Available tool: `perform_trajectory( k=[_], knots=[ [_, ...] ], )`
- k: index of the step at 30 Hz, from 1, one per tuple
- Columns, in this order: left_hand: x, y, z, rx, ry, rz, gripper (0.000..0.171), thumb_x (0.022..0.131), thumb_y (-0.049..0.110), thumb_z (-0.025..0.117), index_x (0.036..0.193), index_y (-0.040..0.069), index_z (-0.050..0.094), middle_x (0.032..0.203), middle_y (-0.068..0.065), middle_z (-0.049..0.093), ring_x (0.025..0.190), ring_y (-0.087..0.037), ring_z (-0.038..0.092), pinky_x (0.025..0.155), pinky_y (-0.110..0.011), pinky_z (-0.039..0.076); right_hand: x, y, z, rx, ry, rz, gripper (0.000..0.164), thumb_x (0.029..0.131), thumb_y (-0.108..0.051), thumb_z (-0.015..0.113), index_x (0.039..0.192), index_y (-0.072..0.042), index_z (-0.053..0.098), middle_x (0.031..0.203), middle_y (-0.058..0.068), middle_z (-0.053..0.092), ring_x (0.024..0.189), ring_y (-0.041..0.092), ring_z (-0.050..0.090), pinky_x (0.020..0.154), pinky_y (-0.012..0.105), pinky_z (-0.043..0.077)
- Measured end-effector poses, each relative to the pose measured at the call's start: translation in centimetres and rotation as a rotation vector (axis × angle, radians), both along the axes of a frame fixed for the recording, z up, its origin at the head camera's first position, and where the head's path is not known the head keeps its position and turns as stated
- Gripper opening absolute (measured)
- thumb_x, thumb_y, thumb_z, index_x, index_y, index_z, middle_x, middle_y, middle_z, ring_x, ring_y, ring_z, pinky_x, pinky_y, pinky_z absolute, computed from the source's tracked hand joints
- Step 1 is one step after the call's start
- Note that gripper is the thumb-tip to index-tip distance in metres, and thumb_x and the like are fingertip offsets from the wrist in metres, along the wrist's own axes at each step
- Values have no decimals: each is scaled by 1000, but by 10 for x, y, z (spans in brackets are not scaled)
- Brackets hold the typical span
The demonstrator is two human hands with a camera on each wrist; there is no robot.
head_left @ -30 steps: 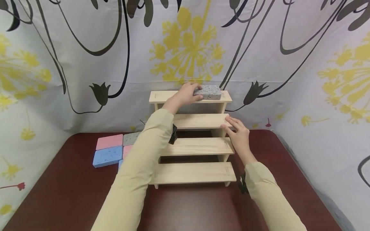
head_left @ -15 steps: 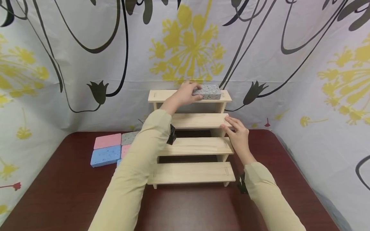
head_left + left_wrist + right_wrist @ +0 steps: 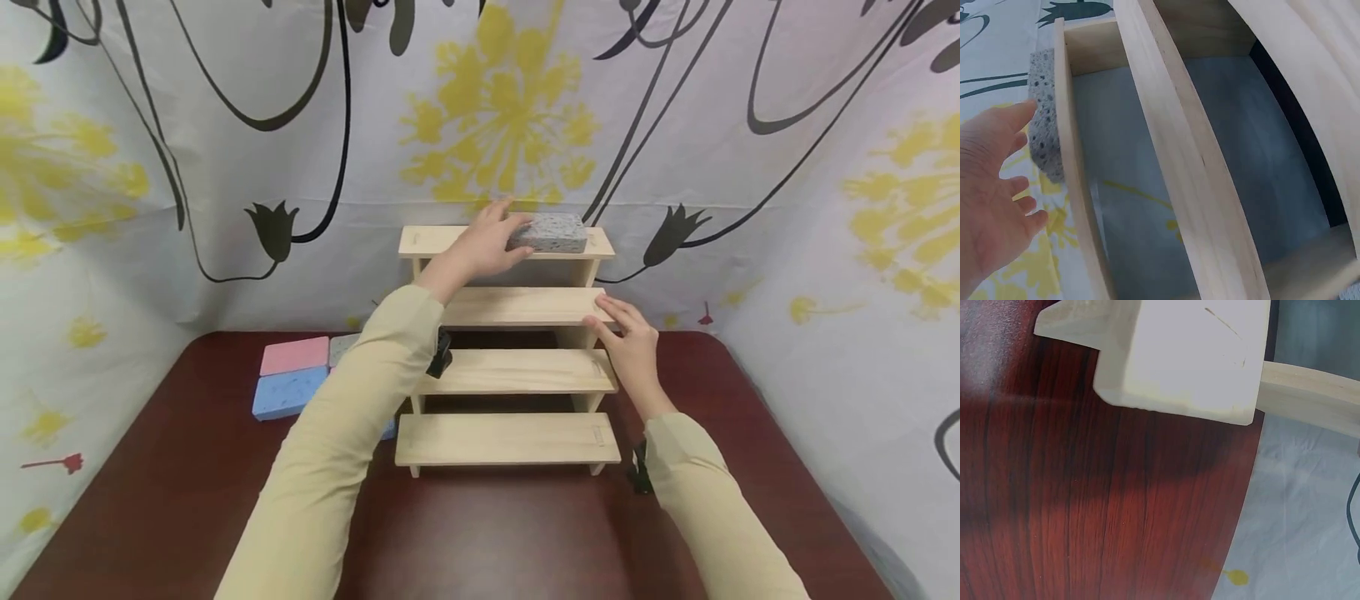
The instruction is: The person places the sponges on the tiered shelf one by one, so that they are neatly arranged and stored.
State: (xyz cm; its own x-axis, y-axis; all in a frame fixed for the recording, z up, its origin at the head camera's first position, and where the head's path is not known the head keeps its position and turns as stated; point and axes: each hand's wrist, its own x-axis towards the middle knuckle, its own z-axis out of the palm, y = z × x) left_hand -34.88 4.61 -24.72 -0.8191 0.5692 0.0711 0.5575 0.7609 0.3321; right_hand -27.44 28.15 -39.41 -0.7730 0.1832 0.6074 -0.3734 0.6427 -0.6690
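A pale wooden stepped rack [image 3: 506, 437] with several shelves stands on the table. On its top shelf, towards the right, lies a grey speckled sponge-like block [image 3: 551, 233]. My left hand [image 3: 486, 243] is at the left end of this block, fingers spread. In the left wrist view the thumb of my left hand [image 3: 994, 194] is close to the grey block [image 3: 1046, 119]; the other fingers are apart from it. My right hand [image 3: 630, 350] touches the right end of the shelf below the top one, with fingers extended. It does not show in the right wrist view.
To the left on the dark red-brown table [image 3: 495, 533] lie a pink block [image 3: 295, 357], a blue block [image 3: 288, 392] and a grey block [image 3: 341, 347], partly behind the left sleeve [image 3: 337, 433]. A patterned cloth [image 3: 360, 275] hangs behind the rack.
My left hand's fingers have lifted and opened slightly away from the grey block, which stays on the top shelf. The right hand keeps its place. The head view has shifted a little.
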Motion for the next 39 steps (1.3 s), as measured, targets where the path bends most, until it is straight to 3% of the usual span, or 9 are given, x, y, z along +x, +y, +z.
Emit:
perform_trajectory(
  k=[7,16,20,24,31,39],
  knots=[
    [8,-33,-2,-19,17,-19,58,92,36,50,142,16,29,153,-12,11,142,-30,11,114,-45,14,1,0,2,28,-23,-23,41,73,-22,74,112,-9,66,118,7,63,112,22,57,84,-2,33],
    [25,-94,-14,2,-14,64,65,92,37,49,145,11,21,153,-13,12,141,-30,12,114,-45,14,0,-1,2,-2,-39,-8,41,74,-21,74,113,-8,66,120,7,62,112,23,57,85,-1,35],
    [33,-127,-30,97,-52,120,73,93,35,48,147,7,7,153,-15,8,141,-31,8,114,-45,11,0,-2,4,-3,-38,-11,41,74,-22,74,112,-9,66,119,7,63,112,20,57,85,0,36],
    [41,-156,-48,157,-70,168,75,93,32,48,146,2,3,152,-19,7,141,-34,7,114,-46,11,0,-3,5,2,-25,-21,41,73,-23,75,111,-9,67,118,6,64,112,14,58,83,-1,36],
    [50,-190,-79,83,-109,236,73,92,30,52,144,-2,12,149,-24,16,138,-38,16,111,-51,17,2,-2,6,-2,-36,-32,41,74,-25,74,111,-11,67,118,4,64,111,6,57,82,-1,36],
    [63,-218,-120,78,-258,261,74,90,27,54,144,-1,12,146,-28,14,135,-44,17,106,-57,23,1,-3,7,-17,-62,-28,41,74,-25,74,112,-10,66,119,4,63,113,10,56,86,2,38]
  ],
)
